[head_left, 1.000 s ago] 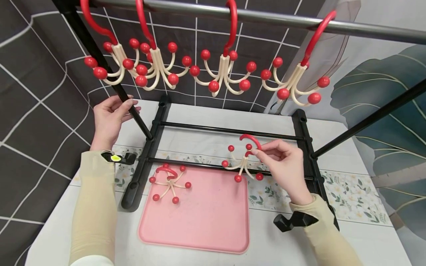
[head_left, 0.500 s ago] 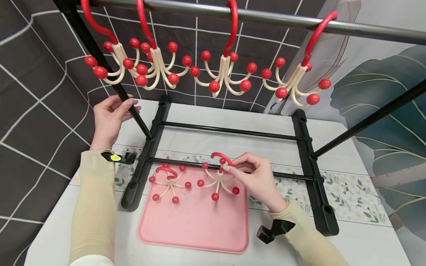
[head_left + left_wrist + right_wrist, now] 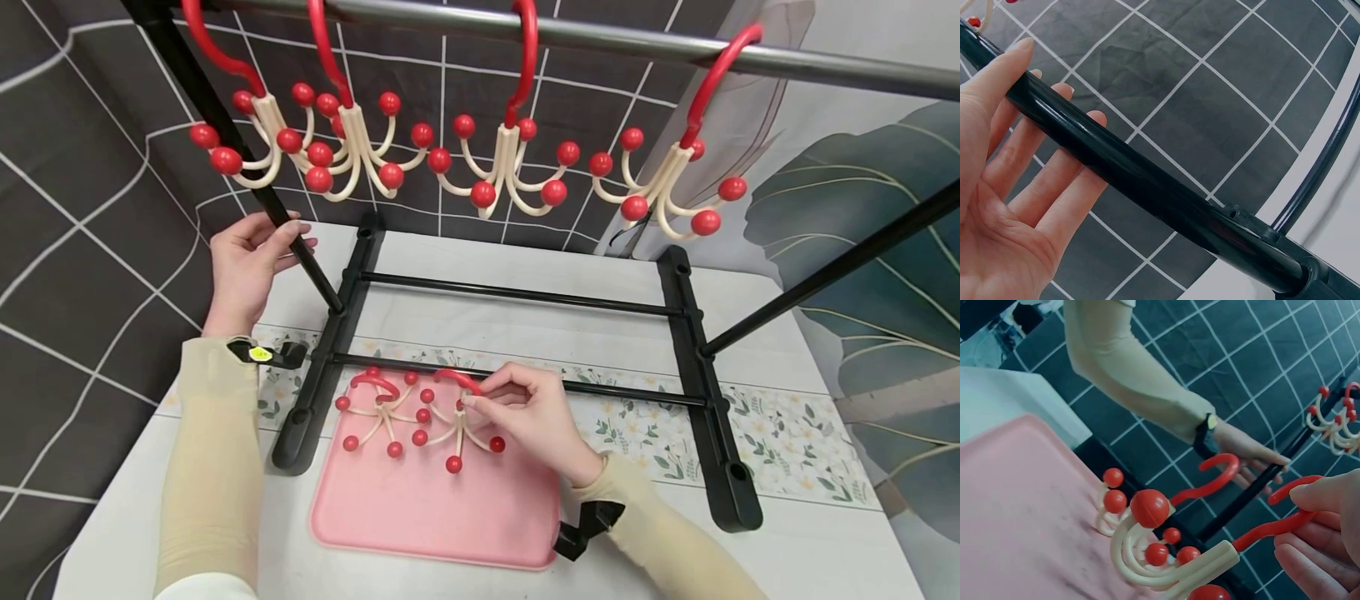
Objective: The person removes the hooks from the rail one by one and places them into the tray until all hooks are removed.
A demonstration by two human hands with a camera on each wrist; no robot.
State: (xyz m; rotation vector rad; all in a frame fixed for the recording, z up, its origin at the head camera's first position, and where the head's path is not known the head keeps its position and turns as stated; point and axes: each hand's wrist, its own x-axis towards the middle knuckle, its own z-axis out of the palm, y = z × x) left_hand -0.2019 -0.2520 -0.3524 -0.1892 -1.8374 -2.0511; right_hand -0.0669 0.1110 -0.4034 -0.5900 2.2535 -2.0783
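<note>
We had our right grip (image 3: pixel 532 417) pinching the held hanger (image 3: pixel 460 422) by its red hook (image 3: pixel 1271 530), above the pink tray (image 3: pixel 435 517). The hanger lay at nine o'clock from that nearer grip, its long axis running twelve to six, a second hanger (image 3: pixel 385 410) just beyond. Our left grip (image 3: pixel 246 262) held the black post (image 3: pixel 318 275).

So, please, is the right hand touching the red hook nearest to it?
Touching. The right wrist view shows the right hand pinching the red hook, with no gap between them.
</note>
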